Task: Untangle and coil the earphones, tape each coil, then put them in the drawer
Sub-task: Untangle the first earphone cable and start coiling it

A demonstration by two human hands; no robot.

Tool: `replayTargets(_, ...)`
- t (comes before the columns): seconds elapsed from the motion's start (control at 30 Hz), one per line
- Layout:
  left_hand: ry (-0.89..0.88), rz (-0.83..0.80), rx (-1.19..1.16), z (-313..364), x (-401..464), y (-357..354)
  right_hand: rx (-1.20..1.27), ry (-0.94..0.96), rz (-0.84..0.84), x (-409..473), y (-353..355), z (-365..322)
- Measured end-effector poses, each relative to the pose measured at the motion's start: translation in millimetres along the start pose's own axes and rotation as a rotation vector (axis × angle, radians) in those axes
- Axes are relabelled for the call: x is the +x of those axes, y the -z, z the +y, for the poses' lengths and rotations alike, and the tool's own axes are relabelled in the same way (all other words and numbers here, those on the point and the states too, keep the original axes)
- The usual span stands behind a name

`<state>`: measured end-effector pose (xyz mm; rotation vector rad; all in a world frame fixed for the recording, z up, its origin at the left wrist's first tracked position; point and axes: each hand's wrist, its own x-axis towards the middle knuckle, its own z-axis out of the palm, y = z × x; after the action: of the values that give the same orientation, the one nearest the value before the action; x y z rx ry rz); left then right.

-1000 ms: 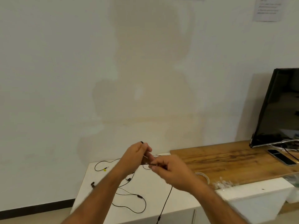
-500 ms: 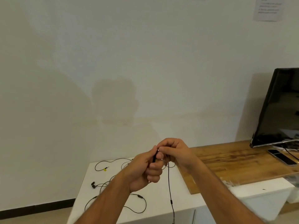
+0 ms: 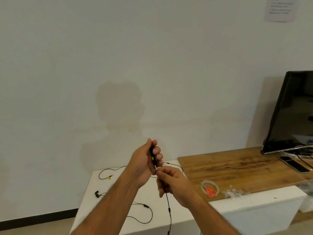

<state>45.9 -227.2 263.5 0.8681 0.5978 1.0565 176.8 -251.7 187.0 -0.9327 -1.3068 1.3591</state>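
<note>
Left hand [image 3: 145, 161]: gripping a partly wound earphone coil [image 3: 153, 156] above the bench [image 3: 118, 211].
Right hand [image 3: 171, 181]: pinching its trailing cable.
Remaining: second earphone [image 3: 118, 192] lying loose near the bench's left edge; taping, drawer pending.

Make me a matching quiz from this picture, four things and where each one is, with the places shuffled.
Things:
1. scissors
2. phone
3. earbuds
4. coil

Places:
A. on the white cabinet, left of the arms
B. in the left hand
C. on the tape roll
D. on the wood, below the screen

Pairs: 1-C, 2-D, 3-A, 4-B
</note>
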Motion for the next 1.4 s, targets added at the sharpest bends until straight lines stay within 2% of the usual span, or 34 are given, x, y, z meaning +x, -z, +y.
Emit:
replayTargets(0.13, -0.114, 0.096, 0.072, 2.2, 4.9, 3.6, -0.075, -0.028, 0.0, -9.3, -6.6, 5.1)
replayTargets(0.3, -0.236, 0.144, 0.308, 4.0, 9.0, 11.0, -0.197, -0.04, -0.041, -20.2, -9.2, 0.4)
replayTargets(0.47, -0.315, 0.175, 0.769, -4.1, 11.9, 27.6, -0.439, -0.007, -0.067, -22.8, -5.9, -14.5)
replayTargets(0.63, -0.197, 0.119, 1.21, -19.2, 10.4, 33.8, -0.696, 0.161, -0.006, -13.5, 1.5, -32.2)
replayTargets(0.7, -0.133, 0.046, 1.159, -21.5, 5.7, 30.8, -0.788, 0.223, 0.011, -7.9, 7.6, -39.8)
replayTargets(0.8, 0.004, -0.067, 0.938, -21.9, -3.3, 23.5, -0.839, 0.272, 0.062, -2.2, 19.4, -53.8)
replayTargets(0.9, 0.141, -0.136, 0.667, -20.7, -7.9, 18.1, -0.663, 0.254, 0.045, 4.6, 29.1, -64.0)
replayTargets(1.0, 0.222, -0.172, 0.557, -17.7, -9.8, 11.9, -0.503, 0.245, 0.057, 12.4, 36.1, -66.4)
replayTargets(1.2, 0.296, -0.245, 0.279, -9.4, -11.6, 0.9, -0.237, 0.186, 0.05, 15.9, 41.7, -48.0)
replayTargets(1.4, 0.238, -0.214, 0.048, -4.6, -7.7, -5.9, -0.006, 0.088, 0.071, 9.2, 21.5, -22.5)
